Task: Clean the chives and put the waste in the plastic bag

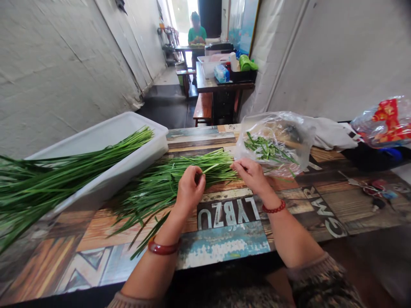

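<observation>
A loose pile of garlic chives [154, 184] lies on the patterned table, pale stalk ends pointing right. At the pile's front side, my left hand [190, 188] is closed around a garlic chive whose pale end sticks out past the thumb. My right hand [252, 174] is pinched at the tips of the stalks; whatever sits between its fingertips is too small to make out. Just beyond it, a clear plastic bag [272, 124] contains green and pale leaf scraps [268, 147]. More long chives [96, 160] rest in a white plastic tub [128, 122] on the left.
Keys and small items [375, 188] lie on the right of the table [221, 252], near a red-and-clear plastic package [390, 122] and a white cloth [334, 132]. Farther back, another table [208, 85] bears containers and wipes. A person in green [197, 34] sits beyond.
</observation>
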The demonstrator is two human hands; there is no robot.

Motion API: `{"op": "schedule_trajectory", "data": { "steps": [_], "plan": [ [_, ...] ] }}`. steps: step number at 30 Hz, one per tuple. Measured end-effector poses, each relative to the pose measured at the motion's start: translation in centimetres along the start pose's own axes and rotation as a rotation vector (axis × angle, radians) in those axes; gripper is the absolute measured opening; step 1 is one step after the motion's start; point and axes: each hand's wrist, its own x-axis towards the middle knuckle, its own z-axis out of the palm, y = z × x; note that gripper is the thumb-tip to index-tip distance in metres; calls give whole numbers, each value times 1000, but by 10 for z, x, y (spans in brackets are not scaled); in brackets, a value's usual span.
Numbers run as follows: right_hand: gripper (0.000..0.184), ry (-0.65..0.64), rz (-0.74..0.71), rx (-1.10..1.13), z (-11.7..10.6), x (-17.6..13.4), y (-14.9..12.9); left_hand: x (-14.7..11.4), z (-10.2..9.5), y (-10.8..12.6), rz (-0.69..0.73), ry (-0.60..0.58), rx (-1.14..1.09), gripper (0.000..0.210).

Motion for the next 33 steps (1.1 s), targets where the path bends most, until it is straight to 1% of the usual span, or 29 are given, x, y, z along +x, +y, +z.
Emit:
{"op": "schedule_trajectory", "data": {
  "steps": [1,3,7,10,13,15,17,19,20,25,28,33],
  "plan": [
    [25,-51,-34,-46,-1,0,0,0,0,-1,-36,11,4,7],
    [23,-108,-78,-123,-2,-1,1,0,0,-2,-75,23,11,4],
    [20,-184,-142,-242,-1,-2,0,1,-2,-1,-106,71,6,14],
    [15,-241,-184,-337,2,-5,-2,1,-5,-2,-169,110,23,19],
    [7,-247,-189,-511,5,-7,-3,0,-5,-3,-207,101,35,23],
    [9,-235,-176,-611,8,-9,-3,-1,-5,-3,-191,67,30,25],
    [7,-216,-160,-643,9,-9,-2,-1,-3,-3,-152,38,23,24],
    [3,-181,-152,-594,9,-8,1,-2,-2,-3,-104,25,8,22],
    [5,-157,-150,-542,9,-7,2,-2,-2,-4,-81,24,-1,21],
    [14,-80,-125,-120,9,-4,0,-1,-2,-1,-6,56,-61,15],
    [19,-49,-86,44,12,-4,-6,-2,-2,5,30,51,-104,15],
    [34,-118,-55,158,17,-6,-16,-5,-1,8,106,-38,-74,20]
  ]
}}
